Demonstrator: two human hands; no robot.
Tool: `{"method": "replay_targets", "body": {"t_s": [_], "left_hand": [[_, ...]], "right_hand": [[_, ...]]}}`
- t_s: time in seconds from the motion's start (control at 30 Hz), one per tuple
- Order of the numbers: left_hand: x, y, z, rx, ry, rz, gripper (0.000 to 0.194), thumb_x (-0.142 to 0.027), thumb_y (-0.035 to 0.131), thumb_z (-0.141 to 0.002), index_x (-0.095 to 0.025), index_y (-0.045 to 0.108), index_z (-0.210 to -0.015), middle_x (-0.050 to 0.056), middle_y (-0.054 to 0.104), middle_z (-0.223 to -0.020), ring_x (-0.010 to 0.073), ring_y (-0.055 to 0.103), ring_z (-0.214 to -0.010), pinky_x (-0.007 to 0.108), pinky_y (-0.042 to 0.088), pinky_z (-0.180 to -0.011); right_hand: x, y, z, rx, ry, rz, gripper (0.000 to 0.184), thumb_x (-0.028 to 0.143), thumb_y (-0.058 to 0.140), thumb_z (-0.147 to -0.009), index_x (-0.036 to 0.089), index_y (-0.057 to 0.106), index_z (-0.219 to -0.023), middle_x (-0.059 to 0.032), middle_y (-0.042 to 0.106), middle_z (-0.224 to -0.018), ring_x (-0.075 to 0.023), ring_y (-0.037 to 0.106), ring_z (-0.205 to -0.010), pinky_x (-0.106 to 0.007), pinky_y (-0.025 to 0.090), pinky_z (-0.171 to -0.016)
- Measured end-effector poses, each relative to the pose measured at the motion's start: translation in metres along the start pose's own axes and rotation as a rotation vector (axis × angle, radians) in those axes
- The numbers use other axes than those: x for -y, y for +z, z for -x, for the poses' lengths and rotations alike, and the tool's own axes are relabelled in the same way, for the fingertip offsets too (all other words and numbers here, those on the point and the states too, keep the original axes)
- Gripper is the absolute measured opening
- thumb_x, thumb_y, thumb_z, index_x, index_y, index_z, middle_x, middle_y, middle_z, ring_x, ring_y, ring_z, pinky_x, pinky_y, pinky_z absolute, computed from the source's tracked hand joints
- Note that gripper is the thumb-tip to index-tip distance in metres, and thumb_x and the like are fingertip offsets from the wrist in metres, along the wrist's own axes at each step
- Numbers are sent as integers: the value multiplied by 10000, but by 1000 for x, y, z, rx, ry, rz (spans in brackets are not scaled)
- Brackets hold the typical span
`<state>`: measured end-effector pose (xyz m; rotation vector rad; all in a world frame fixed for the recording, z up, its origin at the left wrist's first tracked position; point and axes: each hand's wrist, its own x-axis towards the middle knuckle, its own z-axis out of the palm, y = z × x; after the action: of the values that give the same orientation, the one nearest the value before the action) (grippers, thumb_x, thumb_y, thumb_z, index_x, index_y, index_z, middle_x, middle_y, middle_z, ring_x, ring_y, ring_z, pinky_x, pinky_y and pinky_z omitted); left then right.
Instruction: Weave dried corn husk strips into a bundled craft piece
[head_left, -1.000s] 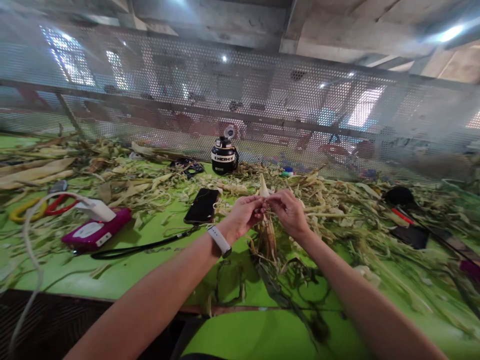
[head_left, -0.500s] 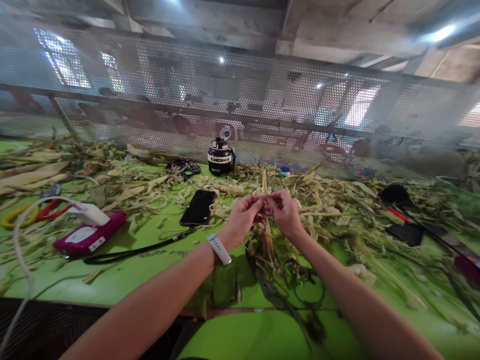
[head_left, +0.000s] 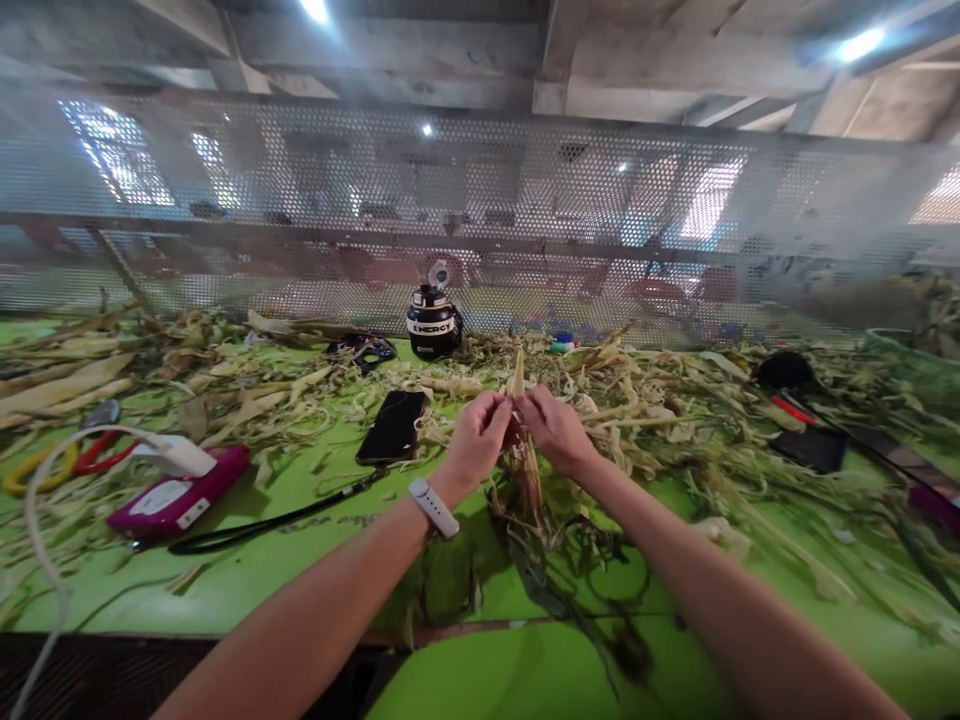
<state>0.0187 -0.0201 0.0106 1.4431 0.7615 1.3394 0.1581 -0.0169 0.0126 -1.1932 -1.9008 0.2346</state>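
Observation:
My left hand (head_left: 474, 440), with a pale watch band at the wrist, and my right hand (head_left: 556, 430) meet over the table, fingertips pinched together. Between them they grip a bundle of dried husk-like leaves (head_left: 525, 490). Its pale pointed tip (head_left: 517, 372) sticks up above the fingers, while brownish dry leaves hang below. The exact spot under the fingertips is hidden. Dark, withered leaves (head_left: 536, 570) trail from beneath the bundle toward the table's front edge.
Dry leaf scraps (head_left: 645, 395) cover much of the green table (head_left: 300, 585). A black phone (head_left: 391, 427), black bottle (head_left: 434, 322), purple power box (head_left: 178, 495) with a white plug, and scissors (head_left: 97, 452) lie around. Behind stands a perforated metal screen (head_left: 480, 190).
The camera view has tilted up slightly and shifted right. Both hands keep pinching the bundle; its pale tip changed from broad to narrow, then looks somewhat wider again.

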Motion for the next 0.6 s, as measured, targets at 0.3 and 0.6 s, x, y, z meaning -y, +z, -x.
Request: {"method": "replay_targets", "body": {"t_s": [0.3, 0.6], "left_hand": [[2, 2, 0, -20, -105, 59, 304, -453, 635, -725, -168, 528, -728, -20, 565, -607, 95, 519, -517, 195, 413, -451], [1, 1, 2, 14, -279, 308, 311, -374, 712, -667, -182, 594, -882, -23, 620, -687, 91, 579, -588, 164, 415, -472]], "right_hand": [[0, -6, 0, 56, -72, 217, 255, 367, 367, -920, 234, 406, -705, 8, 494, -591, -142, 435, -488, -248, 224, -489], [1, -11, -3, 80, -63, -36, 279, 343, 376, -912, 219, 410, -664, 24, 490, -601, -119, 456, -540, -228, 342, -542]]}}
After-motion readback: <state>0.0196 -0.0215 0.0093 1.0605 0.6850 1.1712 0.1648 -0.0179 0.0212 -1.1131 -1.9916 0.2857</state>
